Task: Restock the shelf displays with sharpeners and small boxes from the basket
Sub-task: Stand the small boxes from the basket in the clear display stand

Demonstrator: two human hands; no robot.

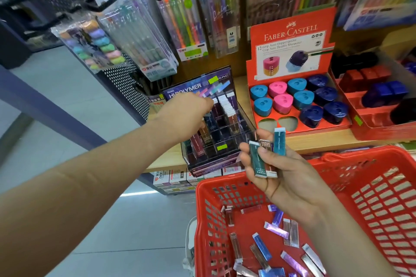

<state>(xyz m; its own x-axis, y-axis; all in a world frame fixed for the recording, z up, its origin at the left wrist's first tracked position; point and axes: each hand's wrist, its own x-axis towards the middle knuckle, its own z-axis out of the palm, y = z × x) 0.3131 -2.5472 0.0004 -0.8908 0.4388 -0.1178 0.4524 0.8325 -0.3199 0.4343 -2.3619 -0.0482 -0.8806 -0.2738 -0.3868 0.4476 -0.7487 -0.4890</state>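
Note:
My left hand [184, 114] reaches into the dark Hi-Polymer display case [216, 123] on the shelf, its fingers curled down among the compartments; a small box seems pinched beneath them but is mostly hidden. My right hand [276, 171] hovers above the red basket [382, 186] and grips several small boxes [267, 153], teal and brown, fanned upright. More small boxes [270, 245] lie loose on the basket floor. The red Faber-Castell tray [292, 51] to the right holds several blue, pink and navy sharpeners [304, 99], with two sockets unfilled at its front.
Pen and marker packs [180, 20] hang on hooks above the shelf. Another red tray with dark blocks [378, 94] stands at the far right. Boxed goods [173, 180] sit on the lower shelf. Grey floor lies to the left.

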